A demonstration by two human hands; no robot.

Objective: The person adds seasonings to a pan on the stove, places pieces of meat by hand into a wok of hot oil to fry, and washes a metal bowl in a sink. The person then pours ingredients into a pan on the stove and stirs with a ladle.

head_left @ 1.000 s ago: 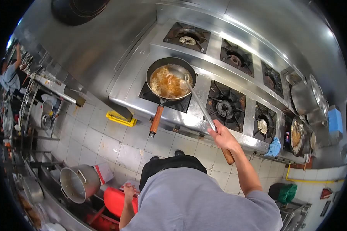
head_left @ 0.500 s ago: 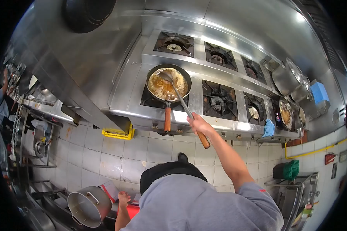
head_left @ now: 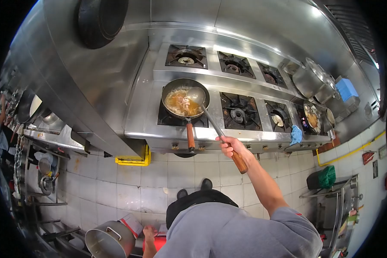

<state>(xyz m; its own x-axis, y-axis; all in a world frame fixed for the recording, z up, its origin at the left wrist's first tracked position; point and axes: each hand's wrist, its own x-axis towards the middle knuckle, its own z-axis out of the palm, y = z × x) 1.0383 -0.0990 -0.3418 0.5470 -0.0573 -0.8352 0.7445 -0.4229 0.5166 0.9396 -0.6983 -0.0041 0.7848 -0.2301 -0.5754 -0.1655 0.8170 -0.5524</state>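
Observation:
My right hand [head_left: 235,148] is wrapped round the handle of a long steel ladle [head_left: 213,120] with a wooden grip. Its round bowl is tilted inside a dark frying pan [head_left: 164,95], at the right of the bubbling orange-brown liquid [head_left: 177,102]. Pale shreds float beside the bowl. The pan stands on the front left burner, its wooden handle [head_left: 190,135] pointing towards me. Low at my side hangs my left hand [head_left: 148,232], next to a red container [head_left: 160,242]; its fingers are too unclear to read.
Burners [head_left: 241,112] line the steel stove [head_left: 135,124]. Another pan with browned food [head_left: 312,117] sits at the right, near a blue cloth [head_left: 296,135]. A large pot [head_left: 109,241] stands behind me at the left. Steel panels [head_left: 94,103] rise left of the stove.
The ladle's bowl has moved from the pan's middle to its right side, and my right hand has shifted slightly right and towards me. The view has tilted a little.

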